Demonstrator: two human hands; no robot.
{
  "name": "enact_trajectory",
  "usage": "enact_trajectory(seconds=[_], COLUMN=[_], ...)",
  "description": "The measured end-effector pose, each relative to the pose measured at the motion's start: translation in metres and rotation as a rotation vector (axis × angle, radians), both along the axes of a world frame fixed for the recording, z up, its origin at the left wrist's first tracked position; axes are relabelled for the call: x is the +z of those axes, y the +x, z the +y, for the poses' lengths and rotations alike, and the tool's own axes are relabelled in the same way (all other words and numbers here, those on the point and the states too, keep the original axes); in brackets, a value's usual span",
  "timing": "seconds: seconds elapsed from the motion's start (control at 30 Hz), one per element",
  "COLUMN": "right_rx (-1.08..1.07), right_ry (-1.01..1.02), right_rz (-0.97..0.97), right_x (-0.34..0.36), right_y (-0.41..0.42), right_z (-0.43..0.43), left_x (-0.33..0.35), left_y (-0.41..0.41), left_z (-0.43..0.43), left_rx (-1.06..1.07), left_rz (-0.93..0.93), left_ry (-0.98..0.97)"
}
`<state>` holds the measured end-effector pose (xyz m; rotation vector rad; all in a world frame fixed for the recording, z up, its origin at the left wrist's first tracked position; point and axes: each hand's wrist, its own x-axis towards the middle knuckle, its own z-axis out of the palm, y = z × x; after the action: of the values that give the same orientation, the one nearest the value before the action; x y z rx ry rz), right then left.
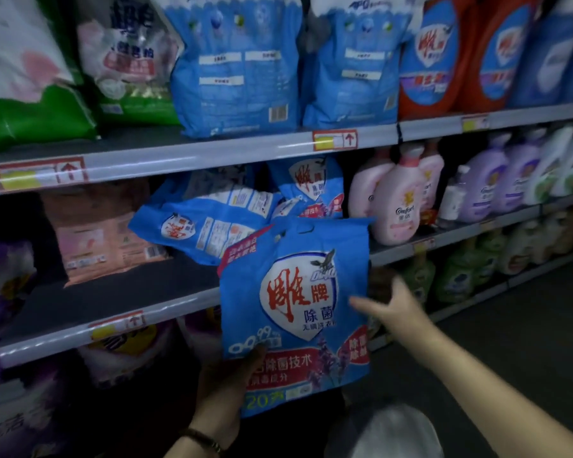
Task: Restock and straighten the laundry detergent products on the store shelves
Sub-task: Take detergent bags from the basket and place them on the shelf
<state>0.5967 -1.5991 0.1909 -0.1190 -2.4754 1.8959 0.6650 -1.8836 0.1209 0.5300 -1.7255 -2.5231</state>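
A blue detergent powder bag [295,312] with a white shield and red characters hangs upright in front of the middle shelf [153,312]. My left hand [225,385] grips its lower left corner from below, thumb on the front. My right hand [394,302] is at the bag's right edge with fingers spread, touching or almost touching it. Behind the held bag, two like blue bags lie slumped on the middle shelf: one on its side [205,223], one leaning upright [311,186].
Pink detergent bags [103,236] stand left on the middle shelf, with bare shelf in front of them. Pink softener bottles [397,206] and purple bottles [487,186] fill the right. Large blue bags [239,67] and orange bottles [434,54] stand on the top shelf.
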Motion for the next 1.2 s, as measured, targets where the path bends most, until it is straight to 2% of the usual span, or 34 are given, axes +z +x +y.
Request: enact_trajectory(seconds=[0.07,0.13,0.23,0.4,0.53,0.7,0.8,0.9,0.97,1.03,1.13,1.2], right_rx=[0.125,0.161,0.055,-0.088,-0.134,-0.262,-0.307,-0.31,-0.317,-0.319,-0.381,-0.48], right_ry=[0.003,-0.013,-0.058,-0.118,-0.027,0.323,0.465,0.442,0.443,0.572,0.748,0.721], right_rz=[-0.129,-0.18,-0.089,-0.031,0.058,0.104,0.047,0.086,0.107,0.106,0.064,0.04], right_x=[-0.028,-0.043,-0.049,-0.046,-0.034,-0.02,-0.018,-0.02,-0.026,-0.031,-0.038,-0.041], right_y=[0.006,0.004,-0.014,-0.072,-0.131,-0.216,-0.26,-0.299,-0.324,-0.34,-0.346,-0.34], right_z=[0.008,0.013,0.023,0.041,0.053,0.054,0.046,0.033,0.025,0.016,0.002,-0.007], left_x=[0.005,0.012,0.018,0.039,0.06,0.065,0.056,0.05,0.045,0.037,0.031,0.029], left_y=[-0.016,-0.034,-0.07,-0.161,-0.235,-0.316,-0.355,-0.372,-0.378,-0.387,-0.4,-0.404], left_z=[0.011,0.024,0.036,0.06,0.089,0.108,0.105,0.104,0.1,0.09,0.076,0.072], left_rx=[-0.005,-0.034,-0.111,-0.264,-0.205,-0.15,-0.114,-0.04,-0.015,-0.044,-0.092,-0.113], left_rz=[-0.007,-0.011,0.002,0.082,0.141,0.156,0.148,0.163,0.202,0.245,0.227,0.222], left_ry=[0.034,0.045,0.004,-0.328,-0.615,-0.844,-0.825,-0.664,-0.643,-0.61,-0.457,-0.434])
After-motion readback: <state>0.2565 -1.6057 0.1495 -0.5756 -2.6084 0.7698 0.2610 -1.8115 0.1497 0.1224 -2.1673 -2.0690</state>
